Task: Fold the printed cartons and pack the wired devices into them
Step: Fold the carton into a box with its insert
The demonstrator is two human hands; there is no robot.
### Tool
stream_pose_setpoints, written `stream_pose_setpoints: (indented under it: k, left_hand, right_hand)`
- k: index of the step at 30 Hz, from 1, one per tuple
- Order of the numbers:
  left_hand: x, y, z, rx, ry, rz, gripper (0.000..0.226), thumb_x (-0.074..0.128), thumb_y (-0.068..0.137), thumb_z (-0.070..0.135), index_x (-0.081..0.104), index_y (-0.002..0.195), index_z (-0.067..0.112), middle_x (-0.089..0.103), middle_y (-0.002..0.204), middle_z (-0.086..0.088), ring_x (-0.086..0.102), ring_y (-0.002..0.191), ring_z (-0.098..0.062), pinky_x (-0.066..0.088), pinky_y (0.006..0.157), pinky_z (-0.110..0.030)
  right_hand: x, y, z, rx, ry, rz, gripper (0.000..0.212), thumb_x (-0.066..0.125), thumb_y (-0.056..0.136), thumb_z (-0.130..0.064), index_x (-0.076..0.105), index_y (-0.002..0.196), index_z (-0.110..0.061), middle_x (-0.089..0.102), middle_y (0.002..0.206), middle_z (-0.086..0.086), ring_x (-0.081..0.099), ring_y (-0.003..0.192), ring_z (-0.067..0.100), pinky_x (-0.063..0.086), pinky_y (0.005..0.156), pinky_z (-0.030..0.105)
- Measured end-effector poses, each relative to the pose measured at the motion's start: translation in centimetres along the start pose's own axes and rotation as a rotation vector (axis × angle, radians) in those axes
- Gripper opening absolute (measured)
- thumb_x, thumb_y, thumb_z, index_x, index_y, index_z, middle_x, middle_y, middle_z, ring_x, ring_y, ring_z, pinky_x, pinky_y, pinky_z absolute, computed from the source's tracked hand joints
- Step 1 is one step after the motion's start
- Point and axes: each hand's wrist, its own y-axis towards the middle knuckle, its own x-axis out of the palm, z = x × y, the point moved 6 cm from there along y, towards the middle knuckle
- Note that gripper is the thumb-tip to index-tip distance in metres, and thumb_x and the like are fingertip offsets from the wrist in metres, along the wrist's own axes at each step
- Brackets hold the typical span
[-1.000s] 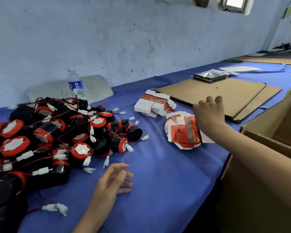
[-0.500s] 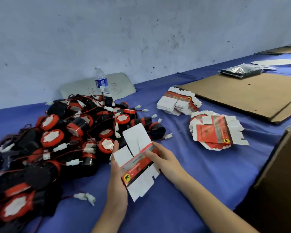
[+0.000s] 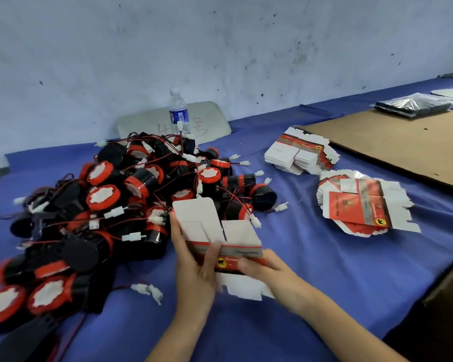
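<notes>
Nearest the camera, the left hand (image 3: 194, 273) is gripping the left end of a printed carton (image 3: 220, 231), thumb lying across its red band. The right hand (image 3: 267, 275) is pinching the right end. The carton is being held partly opened, white flaps up, just above the blue cloth (image 3: 324, 270). Just left and behind, a heap of black-and-red wired devices (image 3: 131, 205) is lying tangled. Farther right, a fanned stack of flat cartons (image 3: 361, 205) is sitting near a second stack (image 3: 298, 152). Beyond, a water bottle (image 3: 178, 113) is standing by the wall, with a cardboard sheet (image 3: 403, 145) off to the right.
</notes>
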Motion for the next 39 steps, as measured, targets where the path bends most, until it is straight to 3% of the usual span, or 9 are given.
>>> stream_pose_setpoints:
  k: [3,8,12,15,20,22,26,32,39]
  left_hand:
    - [-0.2,0.0,-0.2,0.029,0.021,0.022,0.085,0.064,0.082,0.037,0.016,0.151,0.033,0.050,0.123,0.044,0.048,0.113,0.020,0.039,0.083,0.000]
    - [-0.4,-0.2,-0.1,-0.024,-0.059,0.011,0.068,0.053,0.088,0.035,0.021,0.146,0.048,0.065,0.109,0.026,0.063,0.101,0.003,0.049,0.076,-0.010]
    - [-0.4,-0.1,-0.1,-0.033,-0.076,-0.070,0.054,0.043,0.101,0.010,0.041,0.134,0.052,0.064,0.118,0.016,0.070,0.079,-0.012,0.054,0.063,-0.020]
    - [-0.2,0.1,1.4,0.199,0.237,-0.152,0.081,0.051,0.094,-0.006,0.035,0.133,0.063,0.043,0.140,0.023,0.061,0.111,-0.013,0.054,0.074,-0.018]
    - [1.1,-0.5,1.4,0.496,0.512,-0.283,0.082,0.072,0.077,0.048,0.023,0.144,0.052,0.001,0.158,0.011,0.008,0.148,-0.013,0.026,0.113,-0.027]
    - [1.1,-0.6,1.5,0.507,0.514,-0.259,0.071,0.066,0.077,0.061,0.032,0.138,0.048,0.005,0.159,0.010,0.010,0.148,-0.021,0.028,0.111,-0.039]
    - [0.2,-0.2,1.5,0.287,0.204,-0.184,0.065,0.077,0.068,0.049,0.042,0.123,0.054,0.045,0.139,0.015,0.046,0.129,-0.007,0.042,0.099,-0.019]
    - [0.1,-0.4,1.1,0.154,0.207,-0.173,0.056,0.075,0.060,0.055,0.044,0.106,0.056,0.063,0.104,0.020,0.061,0.101,-0.001,0.048,0.079,-0.019]
    - [1.2,-1.0,1.0,0.091,0.124,-0.233,0.057,0.076,0.056,0.051,0.045,0.102,0.062,0.061,0.086,0.022,0.058,0.078,0.001,0.046,0.067,-0.014]
  right_hand:
    - [-1.4,0.1,0.8,0.131,0.210,0.110,0.047,0.068,0.074,-0.042,0.069,0.112,-0.014,0.068,0.119,0.011,0.064,0.111,0.026,0.050,0.097,0.041]
    - [-2.3,0.6,0.1,0.075,0.329,0.168,0.033,0.059,0.086,-0.045,0.075,0.103,-0.021,0.073,0.108,0.007,0.070,0.096,0.022,0.057,0.073,0.033]
    - [-4.2,0.9,0.0,0.003,0.486,0.283,0.052,0.056,0.081,-0.038,0.055,0.130,-0.022,0.071,0.108,0.008,0.070,0.082,0.024,0.054,0.053,0.036]
    - [-4.4,0.8,0.0,-0.002,0.586,0.240,0.066,0.053,0.070,-0.022,0.051,0.134,-0.038,0.067,0.121,0.003,0.069,0.082,0.026,0.051,0.047,0.034]
    - [-3.4,0.8,-0.4,-0.014,0.392,0.128,0.045,0.058,0.083,-0.034,0.058,0.127,-0.040,0.064,0.127,0.001,0.067,0.090,0.025,0.052,0.046,0.031]
    - [-3.8,0.8,-0.3,-0.038,0.409,0.165,0.046,0.058,0.084,-0.049,0.061,0.127,-0.031,0.064,0.124,0.005,0.067,0.096,0.026,0.056,0.058,0.036]
    - [-3.5,0.8,-0.8,-0.078,0.271,0.138,0.082,0.056,0.068,-0.080,0.056,0.131,-0.027,0.065,0.110,-0.002,0.060,0.060,0.035,0.052,0.055,0.038]
    - [-3.8,0.4,-1.4,-0.256,-0.208,0.286,0.061,0.051,0.076,-0.056,0.054,0.125,-0.020,0.061,0.069,-0.017,0.049,0.053,0.013,0.042,0.057,0.022]
    - [-3.7,0.2,-1.9,-0.338,-0.145,0.310,0.039,0.051,0.081,-0.045,0.060,0.105,-0.017,0.063,0.084,-0.013,0.055,0.078,0.004,0.045,0.071,0.015]
